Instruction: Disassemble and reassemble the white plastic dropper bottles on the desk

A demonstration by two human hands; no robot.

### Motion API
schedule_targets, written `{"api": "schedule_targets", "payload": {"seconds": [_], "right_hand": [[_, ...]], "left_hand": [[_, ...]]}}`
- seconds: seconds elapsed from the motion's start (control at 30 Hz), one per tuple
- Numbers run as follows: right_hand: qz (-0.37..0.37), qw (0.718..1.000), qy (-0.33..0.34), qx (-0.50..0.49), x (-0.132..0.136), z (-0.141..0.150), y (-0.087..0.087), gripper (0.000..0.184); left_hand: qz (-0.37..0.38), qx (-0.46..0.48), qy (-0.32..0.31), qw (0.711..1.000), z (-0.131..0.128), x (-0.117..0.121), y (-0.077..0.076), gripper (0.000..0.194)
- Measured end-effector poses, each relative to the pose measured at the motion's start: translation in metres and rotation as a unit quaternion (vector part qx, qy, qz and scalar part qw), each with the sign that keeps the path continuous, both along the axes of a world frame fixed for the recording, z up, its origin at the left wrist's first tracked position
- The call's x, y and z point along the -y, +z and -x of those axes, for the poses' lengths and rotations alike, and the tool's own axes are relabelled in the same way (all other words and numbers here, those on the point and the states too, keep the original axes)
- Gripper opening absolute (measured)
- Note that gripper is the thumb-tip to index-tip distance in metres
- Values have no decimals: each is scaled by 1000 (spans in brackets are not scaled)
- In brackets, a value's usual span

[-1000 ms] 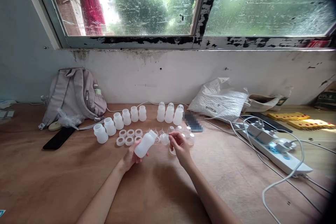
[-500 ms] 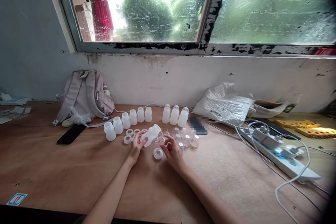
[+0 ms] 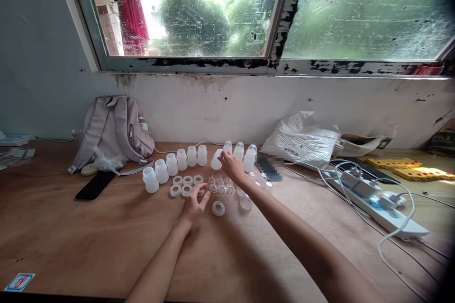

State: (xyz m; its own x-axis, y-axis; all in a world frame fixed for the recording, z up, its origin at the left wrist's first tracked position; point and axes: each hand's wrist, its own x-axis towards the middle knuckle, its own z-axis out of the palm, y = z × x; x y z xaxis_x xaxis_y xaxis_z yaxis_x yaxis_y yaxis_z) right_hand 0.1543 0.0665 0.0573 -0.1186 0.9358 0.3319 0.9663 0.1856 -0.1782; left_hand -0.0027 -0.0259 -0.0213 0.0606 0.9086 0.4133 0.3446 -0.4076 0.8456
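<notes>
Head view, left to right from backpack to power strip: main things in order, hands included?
Backpack → leftmost open bottle → left hand → white ring nearest the camera → right hand → rightmost clear-capped bottle → silver plastic mailer → power strip.

A backpack (image 3: 115, 128) slumps against a wall (image 3: 177, 97) beneath a grimy window (image 3: 185, 63).
A black phone (image 3: 95, 186) lies before the bag, beside a crumpled plastic bag (image 3: 106, 161). To the right, a silver package (image 3: 298, 139) leans near a power strip (image 3: 408, 229) bearing white plugs (image 3: 355, 182), with yellow boards (image 3: 423, 174) behind it. Red cloth (image 3: 130, 14) and green bushes (image 3: 194, 16) show in the left pane; a printed card (image 3: 19, 282) lies at the table's (image 3: 88, 246) near edge.
</notes>
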Motion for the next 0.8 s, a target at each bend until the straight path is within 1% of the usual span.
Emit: {"api": "schedule_targets", "payload": {"seconds": [0.1, 0.17, 0.2, 0.27, 0.37, 0.47, 0.57, 0.63, 0.7, 0.8], "right_hand": [[23, 1000, -8, 10, -26, 10, -3, 20], [33, 999, -8, 13, -39, 16, -6, 20], [37, 999, -8, 13, -45, 18, -7, 20], [40, 999, -9, 13, -54, 23, -9, 20], [41, 999, -7, 9, -64, 26, -9, 20], [38, 999, -1, 1, -66, 27, -5, 21], [19, 1000, 6, -17, -53, 29, -3, 27], [4, 999, 14, -30, -34, 31, -5, 27], [-8, 998, 33, -50, -7, 31, -13, 28], [-30, 984, 113, -135, 40, 29, -34, 30]], "left_hand": [[-50, -112, -72, 990, 0, 9, 8, 32], [-63, -162, -113, 978, -1, 13, 12, 39], [-63, -180, -124, 974, -2, 14, 13, 43], [-61, -203, -127, 969, -3, 14, 13, 47], [-60, -224, -125, 965, -3, 13, 9, 48], [-63, -236, -125, 962, -4, 13, 5, 46], [-57, -241, -101, 964, -5, 12, 3, 39], [-58, -241, -65, 967, -5, 11, 3, 36], [-68, -236, -8, 969, -4, 8, 3, 34], [-95, -226, 84, 966, 0, 2, 2, 35]]}}
